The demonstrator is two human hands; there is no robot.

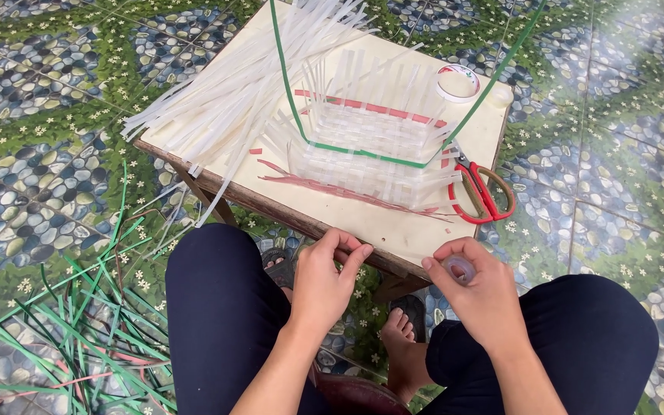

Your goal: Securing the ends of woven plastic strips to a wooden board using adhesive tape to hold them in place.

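Fingers of the right hand [476, 288] curl around a small roll of clear tape [459, 267], held just past the near edge of the cream wooden table [393, 227]. The left hand [326, 280] pinches its fingertips together at that edge; what they grip I cannot tell. Behind stand a half-woven white strip basket [366, 150], ringed by a green strap [363, 154], and red-handled scissors [482, 192].

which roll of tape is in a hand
The small clear roll of tape held in the right hand at the table's near edge. The other, a white roll of tape, lies untouched at the table's far side.
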